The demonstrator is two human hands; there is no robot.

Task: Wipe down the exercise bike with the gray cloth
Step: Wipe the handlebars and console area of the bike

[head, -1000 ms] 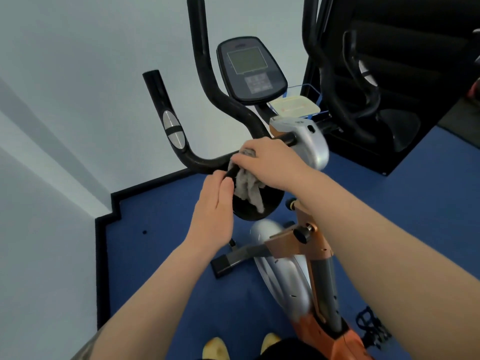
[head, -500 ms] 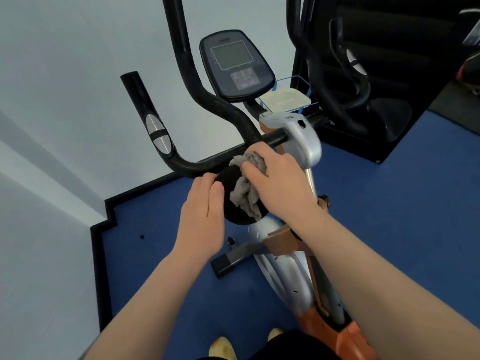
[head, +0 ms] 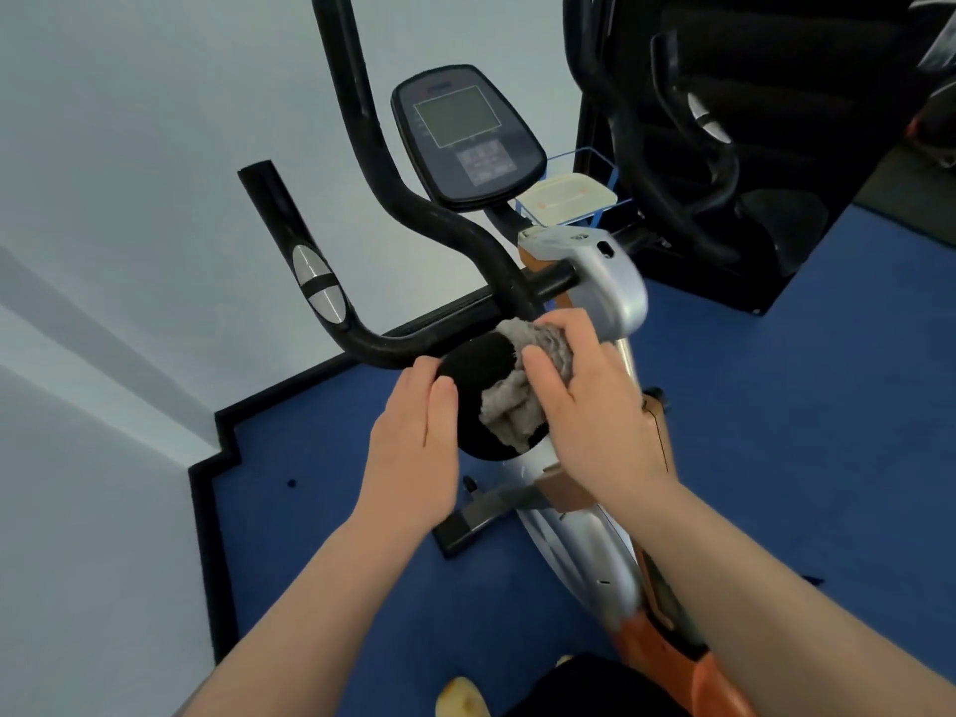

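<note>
Blue carpet (head: 320, 535) runs up to a pale wall (head: 129, 173) edged with a black skirting (head: 207, 509), and the bike (head: 579, 551) stands in this corner with a second dark machine (head: 724, 147) behind it to the right. The bike's black handlebar (head: 393, 344) curves up on the left past a silver grip sensor (head: 318, 284), and the console (head: 468, 137) tilts toward the camera above it. A silver and orange frame drops from the bar mount down toward the bottom edge.

The right hand (head: 595, 406) grips the cloth (head: 517, 401), fingers curled over its bunched upper part, and holds it against a round black pad (head: 476, 364) just below the handlebar (what this pad is cannot be told). The loose lower end of the cloth hangs across the pad's right half.

The left hand (head: 414, 447) rests flat against the pad's left edge, fingers straight and pressed together, thumb alongside. The two hands are near each other but apart, with the pad between them.
</note>
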